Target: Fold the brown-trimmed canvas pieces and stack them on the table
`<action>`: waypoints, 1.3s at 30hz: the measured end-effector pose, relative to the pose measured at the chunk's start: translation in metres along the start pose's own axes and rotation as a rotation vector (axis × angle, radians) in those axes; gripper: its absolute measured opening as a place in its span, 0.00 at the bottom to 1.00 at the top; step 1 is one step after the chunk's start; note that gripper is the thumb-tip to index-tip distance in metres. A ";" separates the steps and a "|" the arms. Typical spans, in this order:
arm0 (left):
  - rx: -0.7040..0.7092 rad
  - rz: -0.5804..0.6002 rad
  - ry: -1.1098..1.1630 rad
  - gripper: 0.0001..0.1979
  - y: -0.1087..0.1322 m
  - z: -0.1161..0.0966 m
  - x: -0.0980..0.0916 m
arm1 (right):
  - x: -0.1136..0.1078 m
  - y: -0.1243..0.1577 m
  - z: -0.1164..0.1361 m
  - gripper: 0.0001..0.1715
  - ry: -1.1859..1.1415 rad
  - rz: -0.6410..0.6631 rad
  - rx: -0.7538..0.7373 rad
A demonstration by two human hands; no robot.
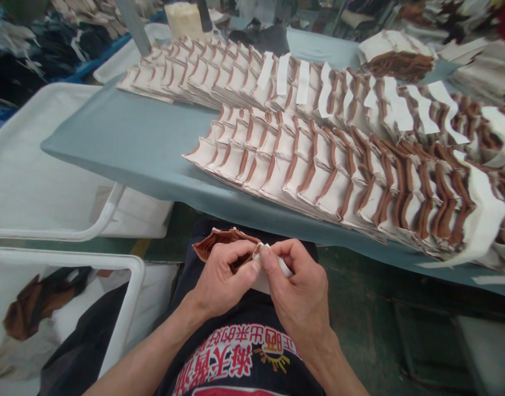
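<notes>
My left hand [223, 279] and my right hand [298, 290] meet over my lap, both closed in a pinch on one small piece of brown and white fabric [219, 240]. The brown part sticks out to the left above my left fingers; a white part [264, 280] shows between the two thumbs. The piece lies just below the front edge of the grey-blue table [124, 143]. On that table, overlapping rows of similar brown and white folded pieces [318, 165] run from the middle to the right.
A second row of folded pieces [219, 74] with white paper strips lies further back. White bins stand at the left [33, 181], one at lower left [131, 269] holding brown cloth. More stacks sit at the far right [396, 55].
</notes>
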State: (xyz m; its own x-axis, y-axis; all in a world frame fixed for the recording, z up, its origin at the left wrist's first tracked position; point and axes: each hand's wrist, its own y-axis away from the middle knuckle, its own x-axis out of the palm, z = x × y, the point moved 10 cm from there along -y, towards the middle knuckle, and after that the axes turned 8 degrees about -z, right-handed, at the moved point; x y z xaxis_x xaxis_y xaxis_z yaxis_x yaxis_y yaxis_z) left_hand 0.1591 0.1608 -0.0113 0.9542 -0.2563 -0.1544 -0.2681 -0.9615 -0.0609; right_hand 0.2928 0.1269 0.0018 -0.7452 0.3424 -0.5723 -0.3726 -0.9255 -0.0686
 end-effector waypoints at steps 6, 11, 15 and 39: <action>0.110 -0.069 -0.058 0.12 -0.001 -0.016 -0.008 | 0.000 0.005 0.016 0.13 -0.061 0.116 -0.109; 0.168 -0.072 -0.068 0.12 0.009 -0.025 -0.011 | -0.011 0.012 0.042 0.11 0.023 0.070 -0.324; 0.181 -0.110 -0.076 0.13 0.014 -0.027 -0.012 | -0.013 0.014 0.056 0.15 0.102 -0.006 -0.456; 0.172 -0.070 -0.129 0.14 0.019 -0.022 -0.004 | 0.026 0.000 -0.010 0.14 -0.240 0.296 0.155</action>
State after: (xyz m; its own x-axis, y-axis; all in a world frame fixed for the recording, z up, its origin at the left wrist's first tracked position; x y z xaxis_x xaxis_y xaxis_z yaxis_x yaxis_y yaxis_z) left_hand 0.1535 0.1416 0.0102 0.9493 -0.1635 -0.2684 -0.2306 -0.9426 -0.2414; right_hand 0.2794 0.1345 -0.0216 -0.9337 0.1101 -0.3406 -0.1880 -0.9606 0.2047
